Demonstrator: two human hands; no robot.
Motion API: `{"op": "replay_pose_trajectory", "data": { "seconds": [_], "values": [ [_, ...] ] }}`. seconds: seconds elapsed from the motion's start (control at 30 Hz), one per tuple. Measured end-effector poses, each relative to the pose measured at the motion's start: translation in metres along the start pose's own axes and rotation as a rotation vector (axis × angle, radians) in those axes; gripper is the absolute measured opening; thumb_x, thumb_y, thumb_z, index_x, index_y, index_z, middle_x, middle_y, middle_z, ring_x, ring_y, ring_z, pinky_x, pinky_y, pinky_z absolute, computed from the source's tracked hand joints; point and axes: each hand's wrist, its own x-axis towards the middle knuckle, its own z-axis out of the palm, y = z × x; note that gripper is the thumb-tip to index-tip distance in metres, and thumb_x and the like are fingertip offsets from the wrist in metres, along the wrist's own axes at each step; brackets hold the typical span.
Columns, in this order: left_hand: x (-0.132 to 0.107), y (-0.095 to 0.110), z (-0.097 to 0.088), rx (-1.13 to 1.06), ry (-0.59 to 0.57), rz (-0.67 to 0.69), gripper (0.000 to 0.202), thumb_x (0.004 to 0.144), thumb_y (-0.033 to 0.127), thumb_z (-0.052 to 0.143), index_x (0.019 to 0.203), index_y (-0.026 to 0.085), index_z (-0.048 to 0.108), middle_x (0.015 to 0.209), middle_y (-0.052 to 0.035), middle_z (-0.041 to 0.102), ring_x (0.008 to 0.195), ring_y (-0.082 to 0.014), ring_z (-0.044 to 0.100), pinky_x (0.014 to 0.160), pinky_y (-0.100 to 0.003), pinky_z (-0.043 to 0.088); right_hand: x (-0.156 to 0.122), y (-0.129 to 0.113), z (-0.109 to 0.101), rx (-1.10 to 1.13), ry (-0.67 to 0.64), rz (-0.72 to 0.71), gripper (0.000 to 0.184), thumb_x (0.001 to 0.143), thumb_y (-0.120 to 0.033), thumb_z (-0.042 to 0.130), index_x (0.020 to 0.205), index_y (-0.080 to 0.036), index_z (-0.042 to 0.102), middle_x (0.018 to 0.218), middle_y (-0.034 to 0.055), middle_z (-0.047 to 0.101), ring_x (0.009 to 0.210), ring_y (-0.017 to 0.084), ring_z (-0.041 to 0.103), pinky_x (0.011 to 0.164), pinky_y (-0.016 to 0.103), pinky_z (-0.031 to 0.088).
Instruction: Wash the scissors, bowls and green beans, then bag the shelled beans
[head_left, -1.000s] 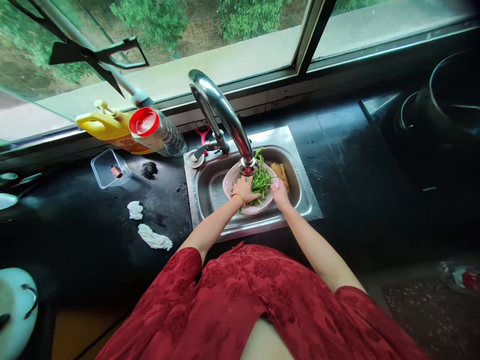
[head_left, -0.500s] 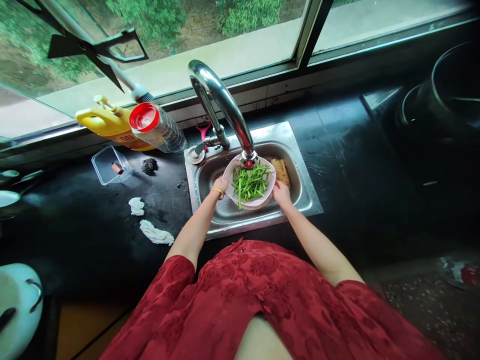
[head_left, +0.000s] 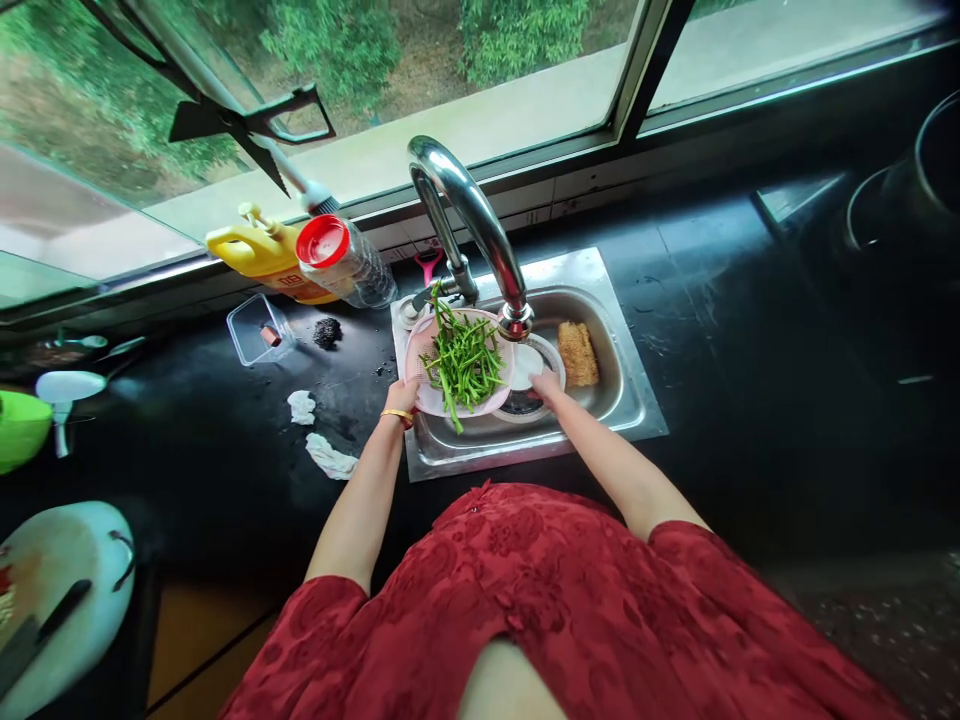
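My left hand [head_left: 403,397] is closed on the left rim of a pink colander [head_left: 414,352], which is tilted slightly over the left part of the steel sink [head_left: 626,385]. A heap of cut green beans [head_left: 466,362] lies in the colander, with a few pieces sticking out past its rim. My right hand [head_left: 548,387] grips the near right edge of a pale, see-through bowl [head_left: 527,362] in the sink. The colander hides the bowl's left side. Above them curves the chrome faucet [head_left: 469,190]; no stream of water shows.
A brown scrubbing pad [head_left: 577,354] lies in the sink's right end. Left of the sink are a red-lidded jar [head_left: 352,265], a yellow jug [head_left: 262,255], a clear box [head_left: 255,330], a black scourer [head_left: 327,333] and crumpled white cloths [head_left: 330,457]. A knife [head_left: 64,610] rests on a round board [head_left: 105,590].
The colander of green beans has moved left off the bowl, carried by my left hand. My right hand has gone from the colander's side to the bowl. The view has turned a little left.
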Motion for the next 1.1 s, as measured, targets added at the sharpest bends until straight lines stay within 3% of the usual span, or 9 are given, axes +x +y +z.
{"op": "replay_pose_trajectory", "data": {
  "seconds": [0.2,0.33,0.43,0.6,0.7,0.8,0.87,0.97,1.1],
  "values": [
    [-0.012,0.005,-0.004,-0.235,-0.058,-0.019,0.018,0.056,0.009,0.056,0.072,0.009,0.065,0.061,-0.0047,0.065,0.057,-0.0169,0.062,0.061,-0.029,0.052,-0.004,0.001,-0.016,-0.271,-0.051,-0.165,0.050,0.070,-0.006,0.054,0.118,-0.014,0.064,0.139,0.0146,0.047,0.129,0.029,0.043,0.109,0.038,0.031],
    [-0.016,0.008,-0.009,-0.203,-0.016,-0.043,0.015,0.056,0.010,0.057,0.070,0.010,0.063,0.055,-0.0023,0.061,0.051,-0.0151,0.058,0.056,-0.027,0.050,0.000,-0.008,-0.012,-0.626,0.054,-0.233,0.064,0.077,-0.007,0.047,0.141,-0.004,0.039,0.143,0.0231,0.038,0.128,0.034,0.040,0.106,0.042,0.031],
    [-0.017,0.008,-0.012,-0.170,0.012,-0.053,0.013,0.057,0.013,0.058,0.069,0.011,0.061,0.053,-0.0007,0.059,0.048,-0.0138,0.055,0.051,-0.026,0.047,0.006,-0.015,-0.007,-0.731,0.102,-0.224,0.053,0.082,-0.007,0.041,0.134,0.002,0.041,0.133,0.0250,0.048,0.123,0.032,0.044,0.102,0.039,0.034],
    [-0.020,0.006,-0.018,-0.156,0.027,-0.047,0.006,0.057,0.014,0.056,0.063,0.013,0.056,0.045,0.0030,0.050,0.039,-0.0106,0.046,0.044,-0.022,0.040,0.006,-0.014,-0.008,-0.714,-0.056,-0.162,0.062,0.084,-0.008,0.039,0.144,-0.002,0.026,0.113,0.0210,0.062,0.106,0.028,0.057,0.089,0.036,0.041],
    [-0.025,0.002,-0.024,-0.172,0.016,-0.039,0.009,0.058,0.015,0.057,0.066,0.013,0.058,0.047,0.0022,0.053,0.040,-0.0110,0.048,0.044,-0.023,0.041,-0.004,-0.011,-0.018,-0.747,-0.058,-0.320,0.061,0.083,-0.008,0.040,0.143,-0.009,0.033,0.119,0.0190,0.059,0.108,0.027,0.055,0.092,0.036,0.040],
    [-0.029,-0.007,-0.037,-0.191,0.034,-0.026,0.012,0.057,0.012,0.056,0.068,0.012,0.060,0.050,0.0013,0.057,0.042,-0.0106,0.050,0.046,-0.022,0.042,-0.010,-0.011,-0.040,-0.763,0.152,-0.464,0.053,0.088,-0.013,0.038,0.141,-0.013,0.040,0.131,0.0193,0.050,0.118,0.030,0.047,0.097,0.041,0.037],
    [-0.032,-0.015,-0.049,-0.222,0.080,-0.025,0.016,0.056,0.008,0.055,0.070,0.011,0.062,0.055,0.0000,0.060,0.047,-0.0113,0.054,0.051,-0.022,0.046,-0.008,-0.013,-0.055,-0.749,0.228,-0.348,0.048,0.090,-0.018,0.039,0.137,-0.010,0.043,0.129,0.0215,0.050,0.117,0.031,0.048,0.096,0.042,0.038],
    [-0.036,-0.025,-0.063,-0.270,0.173,-0.088,0.022,0.057,0.004,0.054,0.075,0.011,0.065,0.064,-0.0037,0.065,0.060,-0.0160,0.063,0.062,-0.027,0.053,0.002,-0.017,-0.067,-0.727,0.139,-0.102,0.039,0.090,-0.025,0.042,0.122,-0.005,0.053,0.115,0.0227,0.058,0.107,0.031,0.056,0.090,0.041,0.042],
    [-0.043,-0.027,-0.057,-0.320,0.216,-0.191,0.034,0.061,0.004,0.056,0.094,0.011,0.066,0.070,-0.0049,0.066,0.067,-0.0212,0.067,0.065,-0.035,0.056,0.016,-0.022,-0.062,-0.729,0.082,0.005,0.037,0.086,-0.022,0.046,0.119,-0.007,0.055,0.113,0.0225,0.062,0.106,0.031,0.059,0.088,0.039,0.044]
  ]
}}
